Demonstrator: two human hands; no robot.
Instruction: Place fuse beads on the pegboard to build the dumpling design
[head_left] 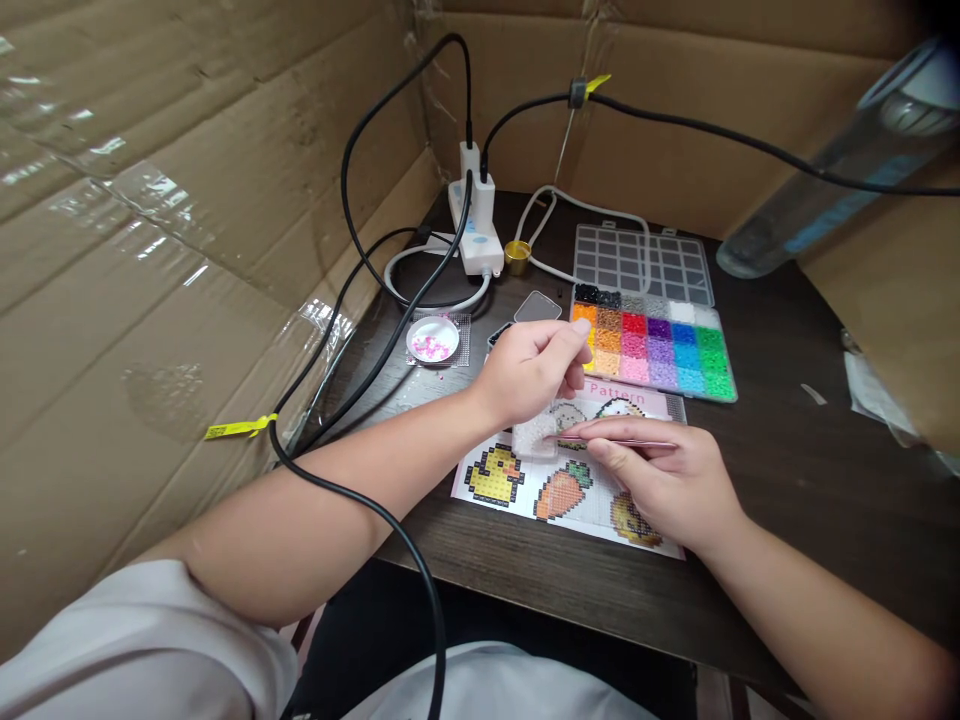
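Currently, head view: right hand above the near part of the tabletop, its grip clamped on a slim pinkish tool. Tool roughly level, tip pointing left, at the right side of a small clear box of white beads; contact between tip and box cannot be told. Box on the upper left part of a pattern sheet, which lies beside the near edge of the tabletop. Printed motifs visible: yellow duck, orange carrot, others partly covered by the right hand.

Left hand over the far left corner of the sheet, fingers curled, thumb along the forefinger; whether that grip is clamped on anything cannot be told.

Bead organizer beyond the sheet, towards the far edge, compartments sorted by colour; its clear lid lies opened back behind it. Near the left edge of the tabletop: white dish with pink and white beads. Far left corner: white power strip, plugs inserted. Black cable crosses in front of the left forearm.
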